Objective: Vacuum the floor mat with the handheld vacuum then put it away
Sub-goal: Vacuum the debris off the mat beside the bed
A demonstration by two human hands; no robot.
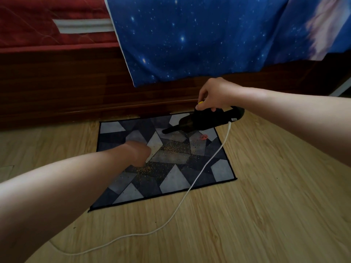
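Note:
A floor mat (171,179) with a grey and dark blue triangle pattern lies on the wooden floor. Yellowish crumbs (171,149) are scattered over its middle. My right hand (214,95) is shut on the handle of a black handheld vacuum (205,120), held just above the mat's far right part with its nozzle pointing left and down. A white cord (191,185) runs from the vacuum's rear across the mat and onto the floor. My left hand (138,152) hovers over the mat's left middle, fingers curled under and holding nothing that shows. A small red object (204,137) lies under the vacuum.
A dark wooden bed frame (76,88) runs along the mat's far edge. A blue starry sheet (190,38) hangs over it, beside a red mattress (47,25). Light wooden floor (266,205) surrounds the mat, with the cord looping toward the bottom left.

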